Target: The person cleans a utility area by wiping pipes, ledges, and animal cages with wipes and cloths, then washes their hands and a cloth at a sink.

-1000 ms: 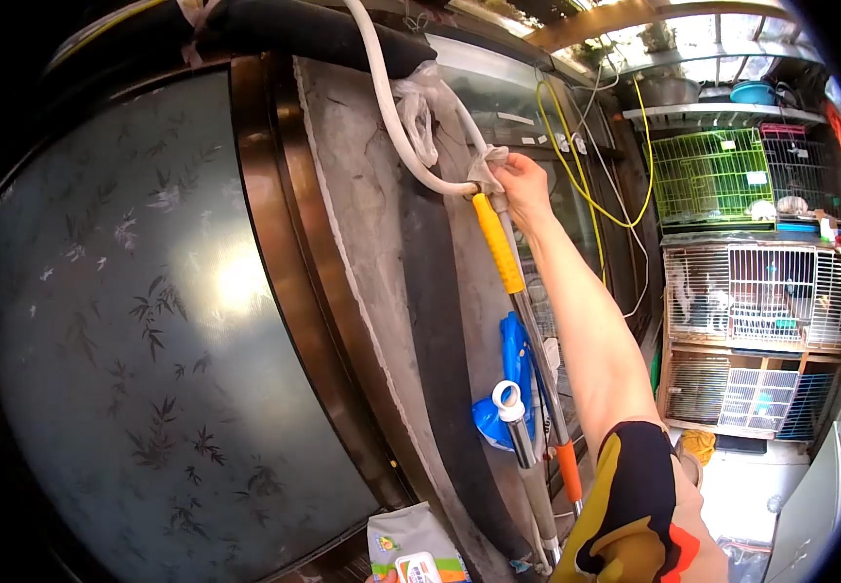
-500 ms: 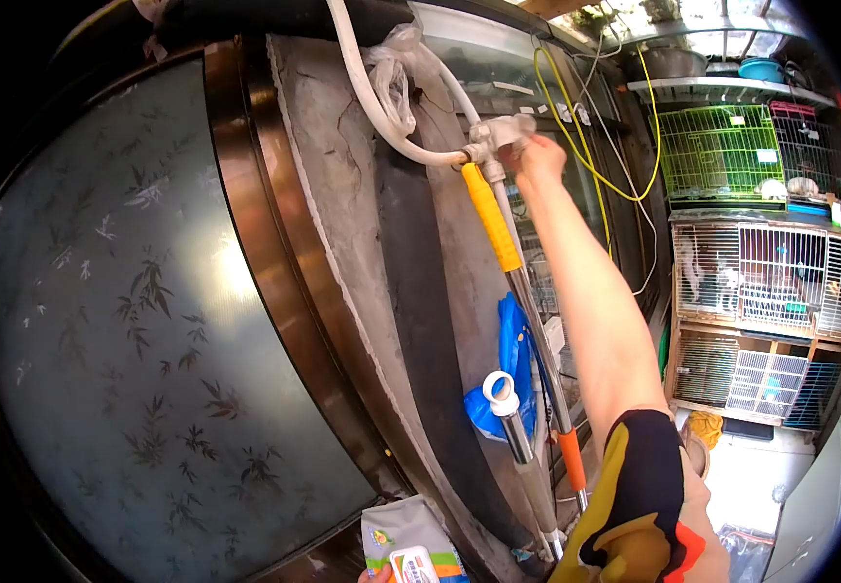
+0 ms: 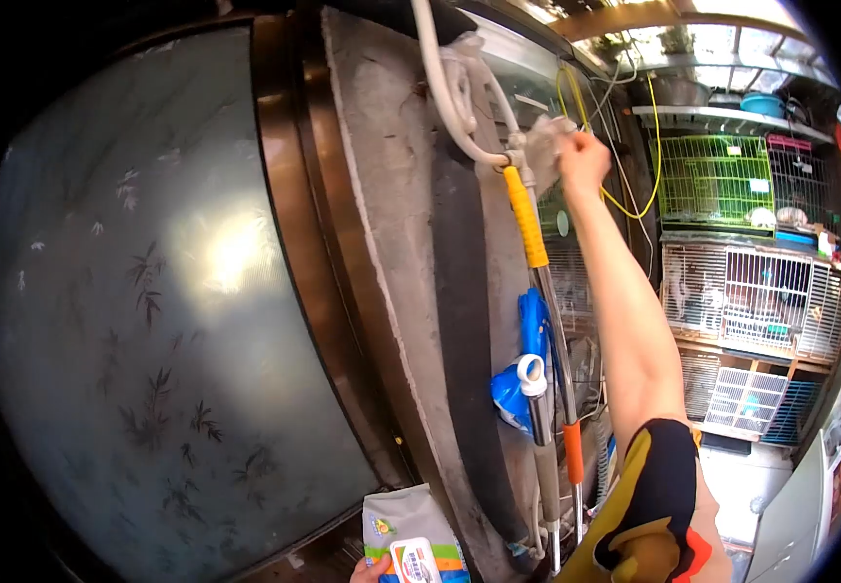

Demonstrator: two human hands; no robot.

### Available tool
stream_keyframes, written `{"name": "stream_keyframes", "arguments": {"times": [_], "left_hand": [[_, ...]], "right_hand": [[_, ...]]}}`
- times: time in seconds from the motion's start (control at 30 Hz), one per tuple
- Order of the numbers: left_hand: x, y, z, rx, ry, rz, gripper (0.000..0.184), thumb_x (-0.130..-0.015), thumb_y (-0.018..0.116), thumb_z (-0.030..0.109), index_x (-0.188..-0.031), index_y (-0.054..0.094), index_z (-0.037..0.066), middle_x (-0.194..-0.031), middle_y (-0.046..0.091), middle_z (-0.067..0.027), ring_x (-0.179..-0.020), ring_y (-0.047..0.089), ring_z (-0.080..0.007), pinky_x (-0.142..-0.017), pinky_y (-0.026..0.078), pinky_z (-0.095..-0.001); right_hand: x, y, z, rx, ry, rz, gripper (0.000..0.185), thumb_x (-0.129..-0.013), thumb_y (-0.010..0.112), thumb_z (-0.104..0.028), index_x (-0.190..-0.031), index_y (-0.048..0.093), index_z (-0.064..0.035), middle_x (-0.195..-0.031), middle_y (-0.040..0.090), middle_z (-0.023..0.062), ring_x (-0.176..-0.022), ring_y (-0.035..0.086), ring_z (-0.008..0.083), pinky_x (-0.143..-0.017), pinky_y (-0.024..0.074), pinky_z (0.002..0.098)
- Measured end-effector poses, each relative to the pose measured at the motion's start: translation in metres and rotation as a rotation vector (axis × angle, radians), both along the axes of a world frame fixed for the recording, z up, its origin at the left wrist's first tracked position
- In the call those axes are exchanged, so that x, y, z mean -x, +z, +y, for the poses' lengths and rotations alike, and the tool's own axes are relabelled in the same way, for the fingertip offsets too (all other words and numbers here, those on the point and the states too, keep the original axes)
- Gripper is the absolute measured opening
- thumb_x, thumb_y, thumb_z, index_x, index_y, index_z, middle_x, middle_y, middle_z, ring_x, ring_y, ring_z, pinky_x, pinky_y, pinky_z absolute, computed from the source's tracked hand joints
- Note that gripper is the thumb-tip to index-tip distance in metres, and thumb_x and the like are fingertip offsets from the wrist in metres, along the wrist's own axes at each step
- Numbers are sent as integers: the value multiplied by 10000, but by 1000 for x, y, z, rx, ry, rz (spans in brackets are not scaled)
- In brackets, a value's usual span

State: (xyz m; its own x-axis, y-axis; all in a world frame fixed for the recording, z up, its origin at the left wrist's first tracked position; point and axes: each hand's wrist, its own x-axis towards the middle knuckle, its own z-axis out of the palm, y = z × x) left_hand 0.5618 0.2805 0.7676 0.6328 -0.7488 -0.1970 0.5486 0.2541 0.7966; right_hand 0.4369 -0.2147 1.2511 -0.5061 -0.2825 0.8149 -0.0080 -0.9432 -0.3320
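Note:
My right hand is closed on a thin, crumpled whitish wipe, held just right of the pipe joint. A white pipe curves down to that joint, and a pole with a yellow grip stands below it. At the bottom edge my left hand grips a grey packet with a white lid and a green and orange band. Only a few of its fingers show.
A frosted glass door with leaf patterns fills the left. A blue bag and a pole with a white ring top lean by the wall. Green and white wire cages stand at the right.
My right hand has moved off the pipe joint to the right, with the wipe spread out from its fingers. The left hand still holds the packet. The view has shifted.

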Motion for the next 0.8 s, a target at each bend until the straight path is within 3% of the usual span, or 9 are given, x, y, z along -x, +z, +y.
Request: {"name": "stream_keyframes", "arguments": {"times": [0.07, 0.13, 0.3, 0.43, 0.53, 0.67, 0.7, 0.8], "left_hand": [[-6, -1, 2, 8, -28, -6, 292, -850, 629, 168, -1085, 564, 7, -931, 645, -86, -843, 629, -193, -756, 519, -343], [-11, -1, 4, 18, -56, 1, 292, -850, 629, 167, -1085, 565, 7, -931, 645, -86, -843, 629, -193, -755, 518, -341], [-25, -7, 9, 30, -140, -10, 291, -850, 628, 165, -1086, 567, 6, -932, 645, -86, -845, 629, -193, -752, 518, -337], [-39, -7, 4, 67, -220, 2, 285, -851, 626, 157, -1086, 570, 5, -938, 645, -85, -841, 629, -190, -744, 517, -331], [-53, -17, -6, 77, -302, 4, 285, -855, 622, 155, -1091, 567, 5, -948, 643, -83, -835, 631, -189, -739, 516, -324], [-62, -8, -10, 59, -394, 36, 273, -853, 625, 142, -1083, 565, 7, -923, 646, -59, -784, 634, -172, -700, 521, -300], [-71, -14, -10, 108, -475, -2, 337, -887, 587, 201, -1162, 540, 12, -1085, 601, -165, -986, 599, -230, -848, 477, -365], [-91, -12, -3, 98, -538, -8, 339, -883, 589, 192, -1164, 538, 10, -1085, 602, -164, -984, 602, -231, -846, 482, -368]], "right_hand": [[16, 5, 41, 168, 132, -98, 149, -755, 608, -111, -838, 652, 4, -706, 637, 119, -581, 585, 241, -581, 458, 331], [21, -5, 104, 332, 55, -42, 151, -745, 596, -74, -872, 654, -18, -769, 622, 88, -623, 583, 220, -580, 458, 304], [-15, -17, 198, 783, -523, 314, 160, -675, 624, -46, -836, 631, -49, -774, 531, 75, -742, 572, 215, -620, 479, 336], [-44, 34, 210, 857, -981, 434, 146, -641, 595, -104, -751, 635, -17, -795, 540, 88, -747, 533, 236, -649, 476, 319], [-70, 49, 205, 629, -1170, 728, 110, -637, 592, -107, -690, 645, -27, -807, 544, 87, -747, 526, 247, -664, 477, 341], [-71, 22, 201, 598, -1038, 851, 84, -629, 589, -87, -664, 639, -30, -857, 532, 101, -871, 512, 264, -650, 468, 349], [-65, 8, 205, 605, -1013, 903, 68, -624, 587, -79, -653, 626, -31, -856, 520, 102, -882, 502, 265, -656, 467, 346], [-51, -54, 211, 683, -834, 983, 27, -613, 582, -58, -621, 585, -33, -833, 488, 100, -869, 485, 264, -697, 466, 346]]}}
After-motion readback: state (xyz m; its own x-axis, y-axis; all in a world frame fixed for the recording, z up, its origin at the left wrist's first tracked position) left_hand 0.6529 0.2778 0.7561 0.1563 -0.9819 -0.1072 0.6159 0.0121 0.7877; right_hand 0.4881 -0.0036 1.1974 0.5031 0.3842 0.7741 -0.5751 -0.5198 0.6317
